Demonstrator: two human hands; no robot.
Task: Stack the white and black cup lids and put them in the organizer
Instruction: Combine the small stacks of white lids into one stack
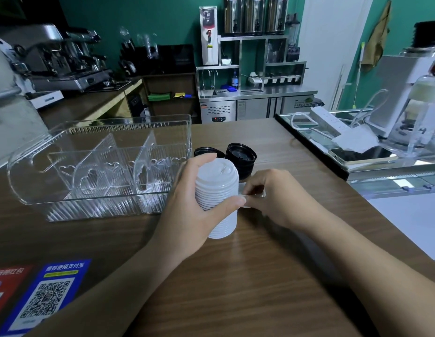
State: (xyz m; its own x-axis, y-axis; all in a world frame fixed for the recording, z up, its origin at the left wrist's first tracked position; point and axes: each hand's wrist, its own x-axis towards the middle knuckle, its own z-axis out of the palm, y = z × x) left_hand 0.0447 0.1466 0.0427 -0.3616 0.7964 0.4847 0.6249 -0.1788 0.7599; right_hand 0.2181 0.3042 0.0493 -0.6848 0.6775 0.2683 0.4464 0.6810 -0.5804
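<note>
Beside the clear organizer (pixel 99 166), her left hand (pixel 189 205) grips the tilted white lid stack (pixel 217 195); right hand (pixel 270 198) pinches one more white lid (pixel 243 190); a nudge could spill it.

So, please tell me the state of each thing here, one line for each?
White lid stack: gripped by left hand, tilted, partly off the counter.
Single white lid: pinched by right hand, beside the stack.
Black lids: stacked on the counter, untouched.
Organizer: holds no lids.
</note>
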